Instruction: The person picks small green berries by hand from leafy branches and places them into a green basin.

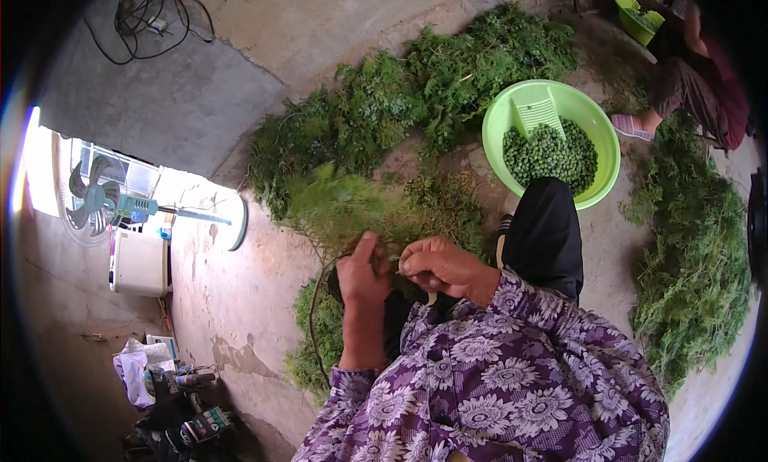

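My left hand (364,274) is closed around a leafy evergreen branch (336,202), whose feathery green sprays are smeared by motion just above the fingers. Close by on the right, my right hand (450,268) has its fingertips pressed together in a pinch; what lies between them, if anything, is too small to make out. Beyond my knee a light green plastic basin (610,154) with a ribbed washboard section holds a heap of small round green berries (552,158).
Piles of cut evergreen branches (376,102) curve across the concrete floor, with another pile (692,246) at right. A seated person (704,94) is at upper right near a second green basin (636,34). A standing fan (104,196) and a coiled black cable (152,18) are at left.
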